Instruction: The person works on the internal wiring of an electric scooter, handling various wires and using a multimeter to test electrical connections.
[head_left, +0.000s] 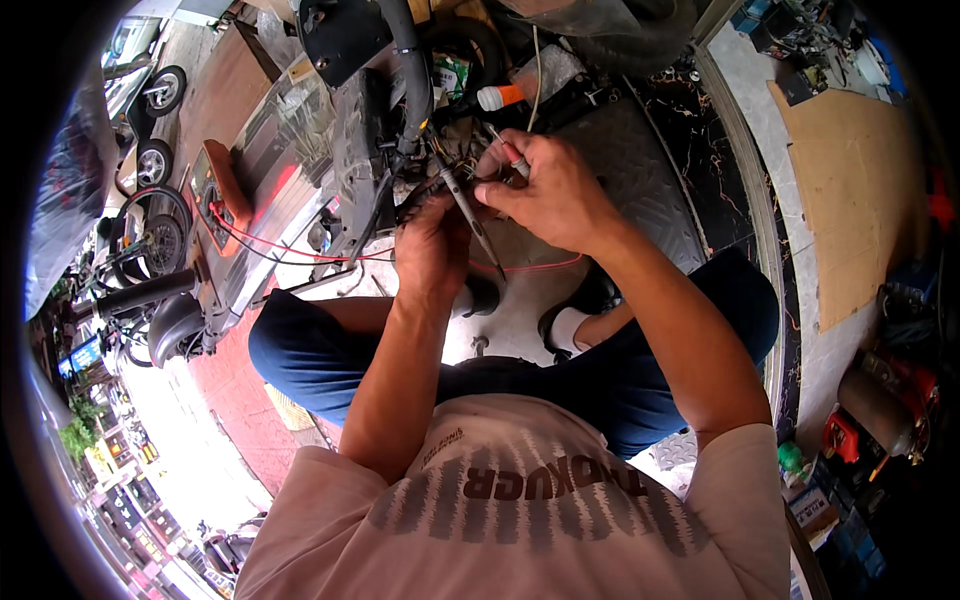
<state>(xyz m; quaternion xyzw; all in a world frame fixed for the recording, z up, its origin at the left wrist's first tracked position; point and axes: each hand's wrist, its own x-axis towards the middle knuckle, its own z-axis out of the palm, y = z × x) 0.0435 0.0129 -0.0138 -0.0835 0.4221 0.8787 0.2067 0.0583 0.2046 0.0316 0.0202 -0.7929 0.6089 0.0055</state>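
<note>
My right hand (560,190) pinches a red test probe (515,158) over a bundle of thin wires (460,150) in the opened body of a vehicle. Close beside it, my left hand (432,240) is closed at the same wires, its fingertips partly hidden. A grey pen-shaped probe (466,212) slants past the left fingers, seemingly held by them. One red lead (290,250) and a black one run from an orange-cased multimeter (222,190) at the left toward my hands.
A black tube (410,70) rises just beyond my hands. An orange-and-white bottle (500,96) lies behind them, near a ribbed dark footboard (640,170). Parked two-wheelers (160,230) stand at the left. On the right lies a cardboard sheet (850,190), with a red-and-grey machine (880,410) nearer.
</note>
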